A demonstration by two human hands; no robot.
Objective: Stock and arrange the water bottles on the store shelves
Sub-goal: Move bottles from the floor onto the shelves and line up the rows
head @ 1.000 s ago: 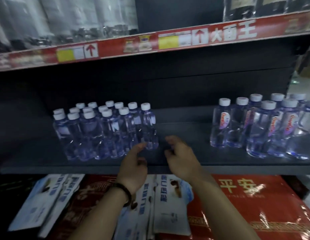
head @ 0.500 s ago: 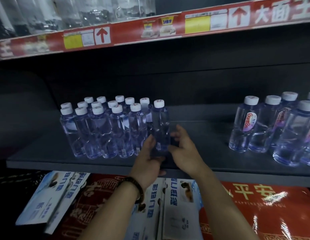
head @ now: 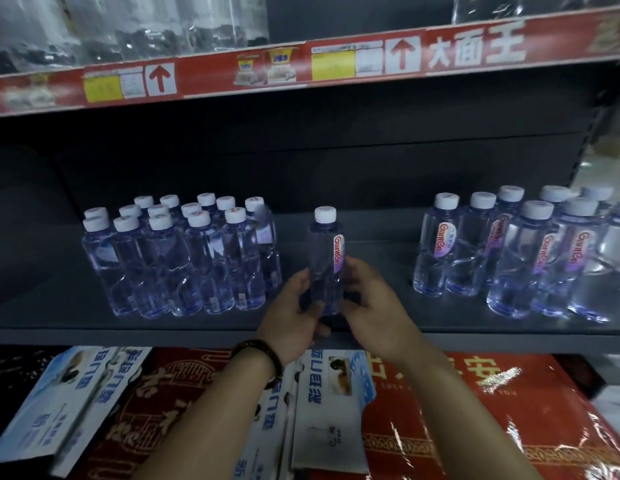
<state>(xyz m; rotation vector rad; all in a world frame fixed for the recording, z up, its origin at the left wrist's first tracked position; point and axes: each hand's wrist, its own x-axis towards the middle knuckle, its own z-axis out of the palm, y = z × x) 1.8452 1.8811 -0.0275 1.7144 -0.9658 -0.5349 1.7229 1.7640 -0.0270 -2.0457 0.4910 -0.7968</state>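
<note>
Clear plastic white-capped water bottle (head: 325, 258) is being held upright over the dark grey shelf (head: 377, 237), left hand (head: 291, 317) and right hand (head: 374, 306) each with its grip clamped round the lower body.

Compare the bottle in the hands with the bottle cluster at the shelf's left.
The held bottle is alone; the left cluster is tightly packed. The left hand and right hand grip the held bottle; nothing touches the left cluster. The held bottle shows its red logo label; the left cluster shows no logo. Both are clear, upright, white-capped.
</note>
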